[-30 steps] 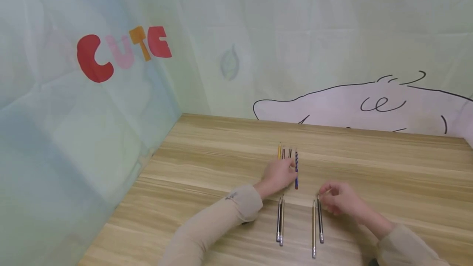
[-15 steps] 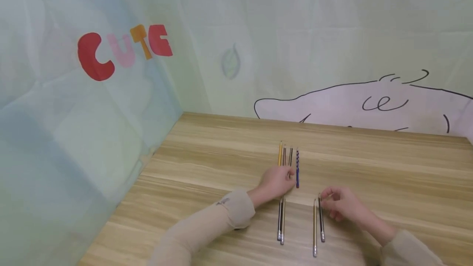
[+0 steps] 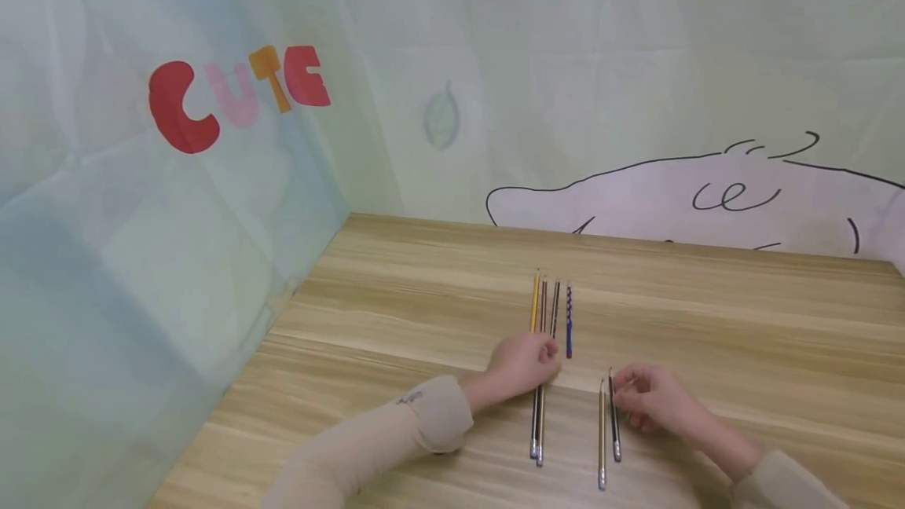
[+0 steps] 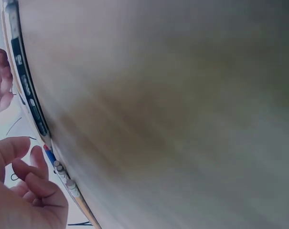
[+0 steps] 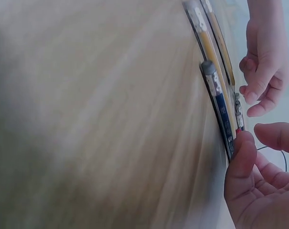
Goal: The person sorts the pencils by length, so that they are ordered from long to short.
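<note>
My left hand (image 3: 523, 364) hovers loosely curled over the lower ends of a yellow pencil (image 3: 534, 301), a dark reddish pencil (image 3: 544, 301) and a black pencil (image 3: 555, 309). In the left wrist view its fingers pinch nothing. A blue patterned pencil (image 3: 569, 328) lies just right of it. Nearer the body lie a dark pencil (image 3: 533, 426) and a gold one (image 3: 541, 430) side by side, tips hidden by that hand. My right hand (image 3: 657, 399), thumb and forefinger apart, is beside the tip of another black pencil (image 3: 614, 422); a second gold pencil (image 3: 602, 438) lies left of that.
All the pencils lie on a wood-grain table (image 3: 763, 320). A printed cloth backdrop (image 3: 438, 38) rises along its back and left edges, with the coloured letters CUTE (image 3: 304, 77) on the left side.
My left hand has drawn back toward the body and slightly left, off the blue pencil, uncovering more of the upper pencils. My right hand has sunk slightly and stays by the black pencil.
</note>
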Motion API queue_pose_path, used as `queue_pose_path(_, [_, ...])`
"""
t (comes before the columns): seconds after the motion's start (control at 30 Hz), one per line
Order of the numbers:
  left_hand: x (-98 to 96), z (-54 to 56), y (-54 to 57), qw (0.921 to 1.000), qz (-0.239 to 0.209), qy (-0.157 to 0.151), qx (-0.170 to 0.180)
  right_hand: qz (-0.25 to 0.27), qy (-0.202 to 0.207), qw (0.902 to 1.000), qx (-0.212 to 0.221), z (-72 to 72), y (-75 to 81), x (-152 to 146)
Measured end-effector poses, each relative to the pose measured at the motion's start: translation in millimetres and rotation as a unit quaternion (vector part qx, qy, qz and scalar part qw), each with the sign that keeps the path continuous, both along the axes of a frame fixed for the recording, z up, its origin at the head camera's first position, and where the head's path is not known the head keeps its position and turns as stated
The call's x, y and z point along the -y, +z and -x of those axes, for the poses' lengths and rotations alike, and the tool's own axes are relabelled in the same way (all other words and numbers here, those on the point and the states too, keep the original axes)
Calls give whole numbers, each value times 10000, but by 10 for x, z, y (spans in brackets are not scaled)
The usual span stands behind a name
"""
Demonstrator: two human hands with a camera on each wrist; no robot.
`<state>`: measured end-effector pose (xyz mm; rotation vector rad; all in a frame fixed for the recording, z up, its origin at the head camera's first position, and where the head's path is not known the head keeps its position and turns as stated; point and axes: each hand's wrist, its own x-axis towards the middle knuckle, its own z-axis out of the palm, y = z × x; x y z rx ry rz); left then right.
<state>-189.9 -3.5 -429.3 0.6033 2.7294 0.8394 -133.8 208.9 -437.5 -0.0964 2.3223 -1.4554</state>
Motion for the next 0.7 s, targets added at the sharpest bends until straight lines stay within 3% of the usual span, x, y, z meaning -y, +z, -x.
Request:
queue_pose_path(0.23, [47,-64,8,9999,68,1,146,140,144,9998,16,-62,12,42])
queue_pose_path(0.7, [131,-233,49,9992,162,-335,116,338,437,9984,89,-141,117,146])
